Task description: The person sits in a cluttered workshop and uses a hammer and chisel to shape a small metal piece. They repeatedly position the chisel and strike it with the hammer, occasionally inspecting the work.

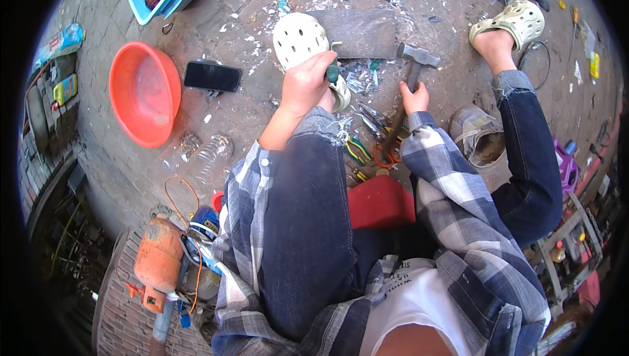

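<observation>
My left hand is closed around a green-handled tool, which points at the edge of a dark flat plate beside my left cream clog. My right hand grips the wooden handle of a hammer, whose metal head lies over the plate's lower right corner. Orange-handled scissors and yellow-green pliers lie below the hands among other tools. Light shards are scattered around the plate.
Left: an orange basin, a black phone, a blue tub, clear bottles and an orange cylinder. Right: my other clogged foot, a grey cloth-like item and a metal frame. A red seat is beneath me.
</observation>
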Tool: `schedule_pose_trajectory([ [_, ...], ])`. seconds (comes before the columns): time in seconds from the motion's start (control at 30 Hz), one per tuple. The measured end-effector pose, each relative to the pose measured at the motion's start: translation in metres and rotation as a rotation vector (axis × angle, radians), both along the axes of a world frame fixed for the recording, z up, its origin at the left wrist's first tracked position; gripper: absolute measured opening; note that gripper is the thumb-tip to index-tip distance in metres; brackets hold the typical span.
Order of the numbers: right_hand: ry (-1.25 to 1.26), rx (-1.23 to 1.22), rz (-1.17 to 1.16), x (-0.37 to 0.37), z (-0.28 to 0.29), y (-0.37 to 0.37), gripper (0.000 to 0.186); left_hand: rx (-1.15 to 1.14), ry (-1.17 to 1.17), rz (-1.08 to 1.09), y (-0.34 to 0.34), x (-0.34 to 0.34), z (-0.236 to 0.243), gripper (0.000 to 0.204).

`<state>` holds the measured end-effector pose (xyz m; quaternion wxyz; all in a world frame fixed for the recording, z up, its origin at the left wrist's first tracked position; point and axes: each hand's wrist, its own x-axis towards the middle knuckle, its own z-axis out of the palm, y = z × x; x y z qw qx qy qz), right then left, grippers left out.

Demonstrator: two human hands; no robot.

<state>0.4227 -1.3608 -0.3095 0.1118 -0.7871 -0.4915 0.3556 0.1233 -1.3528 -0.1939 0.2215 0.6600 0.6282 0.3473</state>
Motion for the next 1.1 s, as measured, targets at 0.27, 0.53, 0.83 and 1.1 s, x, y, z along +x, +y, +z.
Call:
schedule_pose_trajectory([
  [0.27, 0.465, -0.309, -0.499, -0.023, 0.047, 0.032, 0.046, -0.041, 0.079, -0.046, 0.002, 0.000, 0.004, 0.037],
  [0.53, 1.039, -0.222, 0.028, -0.062, 0.171, -0.002, 0.064, 0.014, 0.056, -0.044, 0.014, 0.008, -0.004, 0.029],
  [0.83, 1.221, -0.605, 0.219, -0.105, 0.173, -0.024, 0.057, -0.070, 0.049, -0.032, 0.004, -0.003, -0.009, 0.045],
  [1.1, 1.166, -0.568, 0.271, -0.111, 0.210, -0.011, 0.019, -0.086, -0.011, 0.127, 0.006, 0.002, -0.004, 0.030],
])
